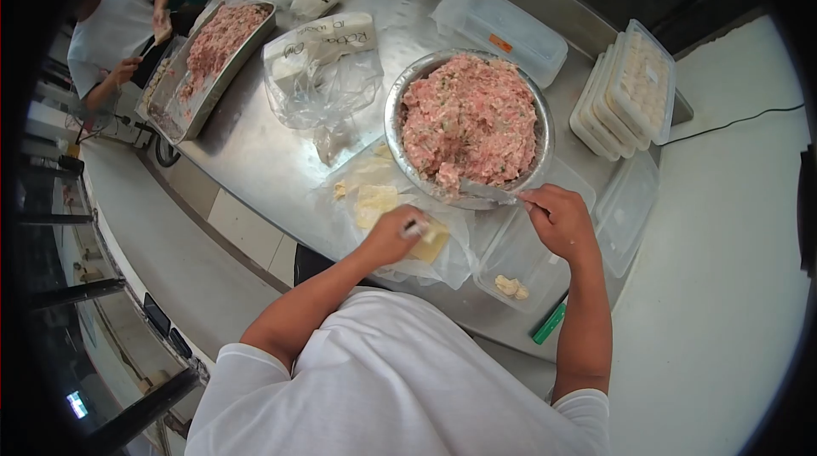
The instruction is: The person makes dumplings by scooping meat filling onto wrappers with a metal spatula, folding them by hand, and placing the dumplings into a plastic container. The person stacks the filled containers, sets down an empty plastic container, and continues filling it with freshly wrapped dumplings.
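Note:
My right hand is closed around the handle of a flat metal spreading blade, which lies at the near rim of a steel bowl. Pink minced meat with green flecks fills the bowl, with a lump close to the blade. Slightly blurred, my left hand is curled shut above the plastic sheet; what its fingers hold is hidden. Thin yellow wrappers lie on that clear plastic sheet. Right of it, a clear tray contains a few pale shaped dumplings.
Stacked lidded boxes of dumplings stand at right, near an empty lidded container. A bagged wrapper pack lies behind. At far left another person works by a meat-filled metal tray. A green object lies near the front edge.

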`<action>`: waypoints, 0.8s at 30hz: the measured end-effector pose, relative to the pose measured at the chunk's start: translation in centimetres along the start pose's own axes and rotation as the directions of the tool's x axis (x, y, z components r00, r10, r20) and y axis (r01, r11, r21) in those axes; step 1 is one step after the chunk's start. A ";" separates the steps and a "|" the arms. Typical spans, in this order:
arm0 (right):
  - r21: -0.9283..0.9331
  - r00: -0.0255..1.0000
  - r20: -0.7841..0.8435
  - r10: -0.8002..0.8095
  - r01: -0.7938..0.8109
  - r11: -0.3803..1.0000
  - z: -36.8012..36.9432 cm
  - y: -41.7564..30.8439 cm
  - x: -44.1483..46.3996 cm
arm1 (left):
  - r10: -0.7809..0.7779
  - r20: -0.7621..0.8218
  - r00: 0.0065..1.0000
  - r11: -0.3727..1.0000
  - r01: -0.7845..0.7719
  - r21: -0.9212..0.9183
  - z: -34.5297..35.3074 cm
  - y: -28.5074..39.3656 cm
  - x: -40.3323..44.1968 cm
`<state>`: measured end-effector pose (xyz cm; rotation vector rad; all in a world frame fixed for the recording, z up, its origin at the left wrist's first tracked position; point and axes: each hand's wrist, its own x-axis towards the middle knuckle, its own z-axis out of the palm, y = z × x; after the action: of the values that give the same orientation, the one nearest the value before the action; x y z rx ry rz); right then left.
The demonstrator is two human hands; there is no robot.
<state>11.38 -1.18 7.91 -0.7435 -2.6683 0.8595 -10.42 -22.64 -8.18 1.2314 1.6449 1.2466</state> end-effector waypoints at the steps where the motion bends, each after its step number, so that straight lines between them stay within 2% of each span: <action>1: 0.000 1.000 -0.004 0.005 -0.005 1.000 -0.4 -0.3 -0.3 | -0.196 0.025 0.980 0.908 0.191 -0.372 -0.4 0.0 0.1; 2: 0.038 0.999 -0.036 0.034 -0.033 0.999 -0.8 -0.6 -0.6 | -0.195 0.028 0.980 0.909 0.191 -0.370 -1.2 -0.2 -0.1; 3: 0.078 0.996 -0.066 0.063 -0.057 0.995 -1.0 -0.9 -0.9 | -0.264 0.108 0.958 0.591 0.250 -0.767 -2.5 0.7 -0.2; 4: 0.081 0.996 -0.066 0.060 -0.055 0.995 -1.3 -1.3 -1.2 | -0.285 0.209 0.935 0.116 0.250 -0.961 -3.7 1.3 -0.4; 5: 0.086 0.992 -0.096 0.080 -0.072 0.994 -1.5 -1.6 -1.5 | -0.211 0.193 0.958 0.072 0.212 -0.975 -4.6 1.6 -0.5; 6: 0.094 0.987 -0.123 0.099 -0.088 0.992 -1.5 -1.8 -1.7 | -0.214 0.185 0.959 0.075 0.205 -0.976 -4.9 3.2 -0.6; 7: 0.098 0.989 -0.119 0.091 -0.079 0.992 -1.0 -1.9 -2.0 | -0.305 0.107 0.946 0.256 0.189 -0.948 -5.0 5.7 -0.5; 8: 0.182 0.980 -0.187 0.069 -0.035 0.983 0.0 -1.7 -2.2 | -0.377 0.012 0.926 0.428 0.186 -0.884 -4.8 7.3 -0.4; 9: 0.262 0.966 -0.254 0.055 0.014 0.965 1.1 -1.6 -2.6 | -0.380 0.001 0.925 0.431 0.178 -0.884 -4.2 7.8 -0.4; 10: 0.264 0.967 -0.252 0.047 0.022 0.964 2.4 -2.1 -2.9 | -0.285 -0.085 0.955 0.628 0.119 -0.769 -3.4 8.2 -0.5; 11: 0.503 0.968 -0.176 0.179 -0.068 0.861 4.1 -3.0 -3.2 | -0.172 -0.148 0.974 0.789 0.046 -0.613 -2.7 8.6 -0.6; 12: 0.702 0.955 -0.068 0.290 -0.161 0.693 5.9 -3.8 -3.5 | -0.170 -0.152 0.974 0.790 0.042 -0.612 -1.9 9.1 -0.7; 14: 0.820 0.964 -0.033 0.263 -0.125 0.559 9.6 -5.3 -3.5 | -0.038 -0.022 0.999 0.870 0.022 -0.492 -0.6 9.8 -1.0; 15: 0.821 0.964 -0.032 0.264 -0.126 0.556 10.9 -6.2 -3.5 | -0.054 0.014 0.998 0.860 0.054 -0.507 0.0 9.2 -1.2; 16: 0.860 0.948 -0.030 0.318 -0.137 0.491 12.0 -7.2 -3.4 | -0.056 0.016 0.998 0.862 0.057 -0.504 -0.1 9.1 -1.4; 17: 0.895 0.929 -0.028 0.370 -0.142 0.423 12.6 -7.5 -3.4 | -0.252 0.054 0.966 0.713 0.223 -0.665 -0.6 9.0 -1.5; 18: 0.897 0.927 -0.032 0.374 -0.138 0.419 12.8 -7.4 -3.7 | -0.427 0.129 0.895 0.505 0.354 -0.787 -1.3 8.8 -1.5; 19: 0.890 0.926 -0.018 0.377 -0.157 0.429 13.0 -7.4 -4.1 | -0.264 0.093 0.960 0.392 0.195 -0.899 -2.3 8.1 -1.5; 20: 0.881 0.925 -0.005 0.381 -0.176 0.438 13.2 -7.3 -4.6 | -0.265 0.102 0.959 0.398 0.205 -0.894 -3.8 7.6 -1.7; 22: 0.856 0.924 0.012 0.383 -0.208 0.474 13.2 -6.7 -5.3 | -0.260 0.034 0.965 0.140 0.073 -0.987 -6.6 8.6 -1.7; 24: 0.825 0.930 0.039 0.367 -0.237 0.513 12.9 -6.2 -5.7 | -0.292 -0.009 0.956 0.101 0.022 -0.995 -8.2 9.8 -1.3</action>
<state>9.00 -14.68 0.90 -0.9459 -1.6553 1.8655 -15.08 -25.43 3.50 -0.0124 0.5562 1.8521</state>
